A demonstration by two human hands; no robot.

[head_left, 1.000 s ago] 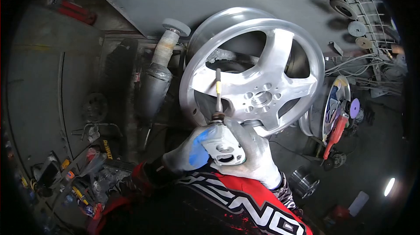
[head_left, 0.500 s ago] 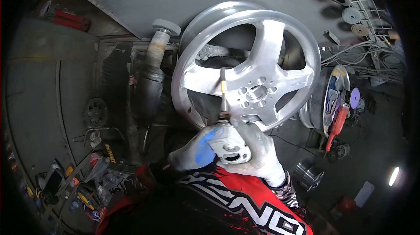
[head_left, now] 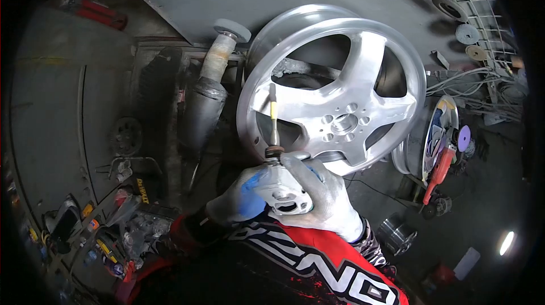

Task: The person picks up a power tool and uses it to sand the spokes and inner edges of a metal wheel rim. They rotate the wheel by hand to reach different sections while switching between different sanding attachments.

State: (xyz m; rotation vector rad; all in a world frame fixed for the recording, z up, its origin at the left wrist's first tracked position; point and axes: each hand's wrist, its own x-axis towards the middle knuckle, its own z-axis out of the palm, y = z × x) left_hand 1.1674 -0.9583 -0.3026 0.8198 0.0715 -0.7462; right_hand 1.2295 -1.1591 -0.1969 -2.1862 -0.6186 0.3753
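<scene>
Left hand [head_left: 235, 194], in a gray and blue glove [head_left: 250, 198], holds tight to one side of a silvery power tool [head_left: 284, 184], and the right hand [head_left: 326, 194], in a pale glove [head_left: 336, 205], grips the other side. Its thin bit [head_left: 273, 110] points up over the left spoke [head_left: 295, 103] of a big shiny wheel [head_left: 344, 123], and you cannot tell if they touch. Right of the wheel is a red tool [head_left: 439, 177] with a purple disc [head_left: 464, 138].

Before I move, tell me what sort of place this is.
Likely a metalworking workshop, perhaps for refinishing wheels: a bare-metal wheel rim stands ahead, several round discs show at the upper right, and a red power tool sits to the right near a purple disc.
</scene>
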